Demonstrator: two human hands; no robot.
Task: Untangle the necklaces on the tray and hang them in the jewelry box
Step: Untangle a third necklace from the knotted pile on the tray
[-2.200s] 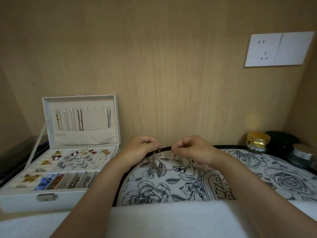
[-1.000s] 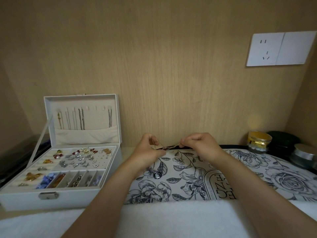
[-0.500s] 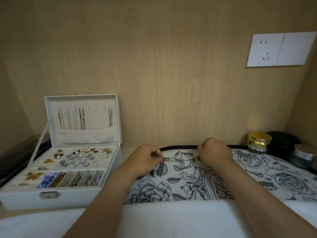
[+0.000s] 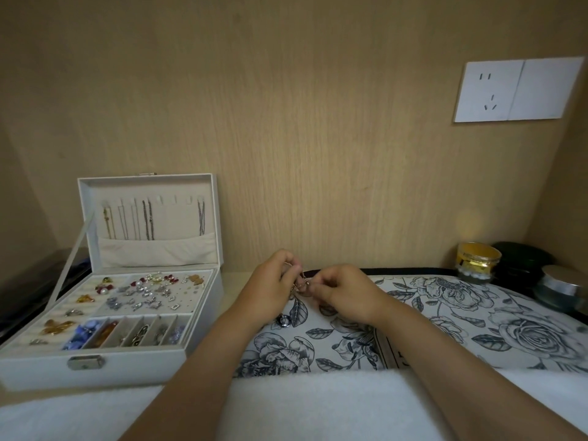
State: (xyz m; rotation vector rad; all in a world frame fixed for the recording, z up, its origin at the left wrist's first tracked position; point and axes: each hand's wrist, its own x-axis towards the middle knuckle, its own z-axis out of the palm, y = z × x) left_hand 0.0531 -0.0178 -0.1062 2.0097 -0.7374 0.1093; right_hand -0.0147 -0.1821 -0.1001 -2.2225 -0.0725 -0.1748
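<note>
My left hand [image 4: 270,286] and my right hand [image 4: 342,292] meet over the far edge of the floral tray [image 4: 477,316], both pinching a thin chain necklace [image 4: 302,283] bunched between the fingertips. A round silver pendant [image 4: 284,320] lies on the tray just below my left hand. The white jewelry box [image 4: 127,300] stands open at the left. Several necklaces [image 4: 148,219] hang from hooks inside its upright lid.
The box's lower trays hold earrings, rings and beads. A gold jar [image 4: 477,261], a black lidded jar [image 4: 521,261] and a silver-lidded jar [image 4: 561,288] stand at the back right. A white towel [image 4: 302,405] covers the near edge. A wall socket [image 4: 518,89] is mounted upper right.
My hands, which had pulled apart to either side half a second ago, have come back together at the tray's far edge with the chain bunched between them.
</note>
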